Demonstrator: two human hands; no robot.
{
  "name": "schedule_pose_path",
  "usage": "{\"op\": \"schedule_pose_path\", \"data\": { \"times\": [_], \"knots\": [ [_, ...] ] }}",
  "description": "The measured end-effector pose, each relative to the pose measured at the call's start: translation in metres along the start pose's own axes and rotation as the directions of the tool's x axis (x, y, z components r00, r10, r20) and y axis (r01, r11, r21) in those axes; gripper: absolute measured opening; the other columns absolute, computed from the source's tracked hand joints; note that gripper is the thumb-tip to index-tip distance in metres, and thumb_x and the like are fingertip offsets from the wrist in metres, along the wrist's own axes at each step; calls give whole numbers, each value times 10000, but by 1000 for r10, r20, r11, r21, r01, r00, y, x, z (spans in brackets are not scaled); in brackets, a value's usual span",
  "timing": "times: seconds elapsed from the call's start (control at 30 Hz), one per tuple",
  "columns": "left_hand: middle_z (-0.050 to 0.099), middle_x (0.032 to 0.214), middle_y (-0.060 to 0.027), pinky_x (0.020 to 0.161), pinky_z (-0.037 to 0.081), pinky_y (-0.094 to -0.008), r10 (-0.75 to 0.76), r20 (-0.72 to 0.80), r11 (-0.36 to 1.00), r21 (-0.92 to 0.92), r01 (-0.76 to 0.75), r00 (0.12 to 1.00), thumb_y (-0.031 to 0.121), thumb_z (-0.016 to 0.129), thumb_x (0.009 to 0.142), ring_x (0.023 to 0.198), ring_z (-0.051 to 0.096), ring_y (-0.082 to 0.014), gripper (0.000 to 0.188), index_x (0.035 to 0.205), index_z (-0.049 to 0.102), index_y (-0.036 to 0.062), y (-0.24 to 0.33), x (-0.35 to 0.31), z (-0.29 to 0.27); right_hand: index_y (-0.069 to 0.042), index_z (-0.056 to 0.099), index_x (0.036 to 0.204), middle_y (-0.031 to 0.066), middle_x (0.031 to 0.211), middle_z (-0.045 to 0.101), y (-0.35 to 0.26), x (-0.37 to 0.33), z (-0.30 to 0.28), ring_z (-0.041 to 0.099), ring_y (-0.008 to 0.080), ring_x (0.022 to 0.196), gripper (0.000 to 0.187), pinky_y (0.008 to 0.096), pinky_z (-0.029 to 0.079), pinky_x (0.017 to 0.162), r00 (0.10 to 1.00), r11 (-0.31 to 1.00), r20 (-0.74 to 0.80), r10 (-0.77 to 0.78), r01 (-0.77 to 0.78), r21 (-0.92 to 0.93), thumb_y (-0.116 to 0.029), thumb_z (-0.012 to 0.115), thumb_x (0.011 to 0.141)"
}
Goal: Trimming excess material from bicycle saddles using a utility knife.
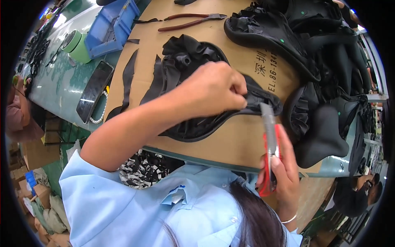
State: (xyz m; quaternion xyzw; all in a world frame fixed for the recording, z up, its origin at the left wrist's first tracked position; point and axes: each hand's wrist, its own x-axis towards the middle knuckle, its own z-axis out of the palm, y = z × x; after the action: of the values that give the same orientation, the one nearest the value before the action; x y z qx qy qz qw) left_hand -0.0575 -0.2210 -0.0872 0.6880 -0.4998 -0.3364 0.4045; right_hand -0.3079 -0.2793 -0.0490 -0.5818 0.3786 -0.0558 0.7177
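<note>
A black bicycle saddle [197, 126] lies underside up on the cardboard in front of me, its loose cover edges gathered in folds. My left hand [218, 86] is closed over the narrower part of the saddle, fingers curled down; what they pinch, if anything, is hidden beneath them. In my right hand [286, 173] is a red utility knife [269, 138], its blade extended and pointing away from me. The blade tip is close to the saddle's nose; whether they touch I cannot tell.
Red-handled cutting pliers [191, 21] and black offcut strips [129, 78] lie on the cardboard [242, 144]. More black saddles [325, 136] are piled at right. On the left are a blue bin [108, 33], a green cup [77, 47] and a phone [95, 91]. Other people sit at both sides.
</note>
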Motion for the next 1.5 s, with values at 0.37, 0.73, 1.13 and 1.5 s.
{"op": "schedule_pose_path", "data": {
  "times": [0.37,0.73,1.13,1.5],
  "knots": [
    [503,609,52,554,279,-233,-180,89,930,-309,199,980,150,771,725,599,416,-55,211,641,606,49,-2,13,-9,-4,199,1488,161,1125,557,-16,11,45,531,122,476,580,224,493,424,994,990,44,101,-105,96,-125,409,960],
    [589,720,35,600,358,-194,-54,-156,912,-410,-15,986,153,744,793,620,486,-36,237,651,570,79,1,4,-24,2,365,1437,101,785,633,-23,-3,3,558,117,486,606,210,460,468,727,956,685,40,173,-239,-252,553,920],
    [666,776,-51,707,451,-316,595,-438,804,331,-494,674,128,732,784,744,614,-223,108,823,666,51,-26,1,-25,-72,361,1450,53,745,573,-42,58,21,494,73,460,489,200,422,426,982,942,187,-32,92,-324,-125,446,971],
    [623,924,-143,824,441,-395,59,-545,991,133,18,836,277,616,892,877,610,-285,253,1052,628,81,-38,-2,-64,-13,423,1316,67,858,593,-7,51,14,613,125,649,427,247,516,572,983,987,129,-129,141,-82,-149,548,931]
  ]
}}
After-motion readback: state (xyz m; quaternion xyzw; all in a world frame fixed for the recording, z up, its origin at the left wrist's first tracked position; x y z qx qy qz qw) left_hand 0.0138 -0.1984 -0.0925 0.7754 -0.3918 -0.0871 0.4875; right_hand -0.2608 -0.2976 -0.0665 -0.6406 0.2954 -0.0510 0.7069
